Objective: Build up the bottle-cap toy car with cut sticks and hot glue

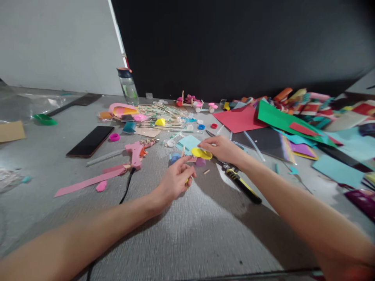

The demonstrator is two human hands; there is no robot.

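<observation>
My right hand [219, 148] has its fingertips closed on the far edge of a flat yellow piece with two rounded lobes [202, 153]. Close to it on the near side is my left hand [177, 177], index finger stretched towards the yellow piece and the other fingers curled. A small bit of yellow [186, 180] shows between those curled fingers; its kind is unclear. Below the yellow piece lie a purple round piece [200, 162] and a blue cap [175, 157]. Black-and-yellow handled pliers [240, 183] lie under my right forearm, their jaws partly hidden.
A pink glue gun [135, 154] with a black cord lies left of my hands, beside a phone [90, 141]. Behind stand a water bottle [128, 86] and small wheeled stick models [187, 100]. Coloured sheets, including a green one [287, 123], spread across the right.
</observation>
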